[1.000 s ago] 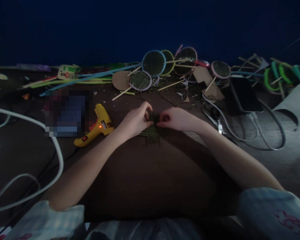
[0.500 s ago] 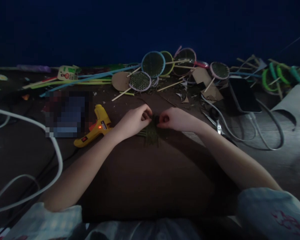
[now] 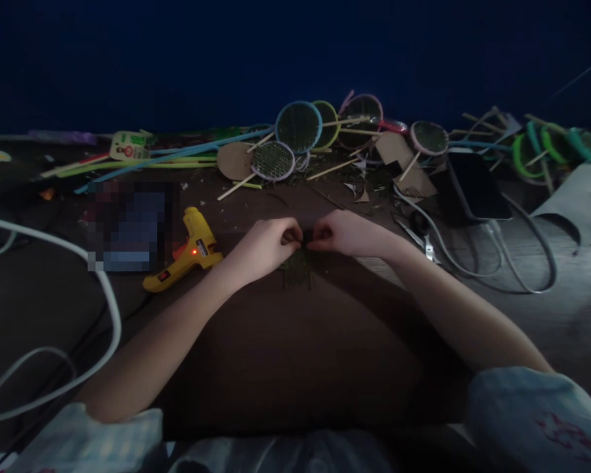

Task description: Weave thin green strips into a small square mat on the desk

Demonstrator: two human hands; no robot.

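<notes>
A small mat of dark green, grass-like strips lies on the dark table between my hands, its strips seemingly woven and loose at the near edge. My left hand has thumb and forefinger pinched at the mat's far left edge. Close beside it, my right hand is pinched at the far right edge, the fingertips of both hands almost meeting. Shadow and fingers hide exactly which strips they grip. Left of my left wrist lies a yellow glue gun with its red light on.
Scissors and a phone with a white cable lie to the right. Round woven fans with coloured rims, sticks and cardboard scraps line the back. A thick white cable loops at left.
My left hand has shifted slightly down and right, nearer to the right hand, covering more of the mat's far edge. The right hand hardly moves. The whole view has slid slightly.
</notes>
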